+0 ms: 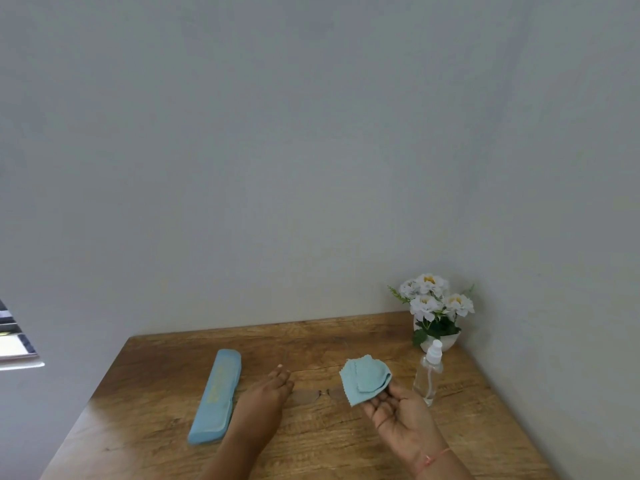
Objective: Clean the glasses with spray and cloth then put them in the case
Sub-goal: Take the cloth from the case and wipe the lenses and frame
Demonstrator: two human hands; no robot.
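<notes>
- Wooden table (pixel 329 441) in a grey-walled corner; flowers (pixel 437 308) in a white pot at the back right.
- Glasses (pixel 322 393): flat on the table, between my two hands, not lifted.
- Left hand (pixel 263 396): fingers straight and together, back up, just beside the left end of the glasses; I cannot tell whether it touches them.
- Right hand (pixel 398 414): palm up, to the right of the glasses, carrying the cloth (pixel 363 381) draped over its fingers; whether the thumb pinches it, I cannot tell.
- Spray (pixel 429 372): upright on the table, just beyond my right hand, in neither hand.
- Case (pixel 216 396): closed, lying left of my left hand.
- Progress, as I judge it: early. Cloth is in hand, but spraying, wiping, opening the case and stowing the glasses all look to be left.
</notes>
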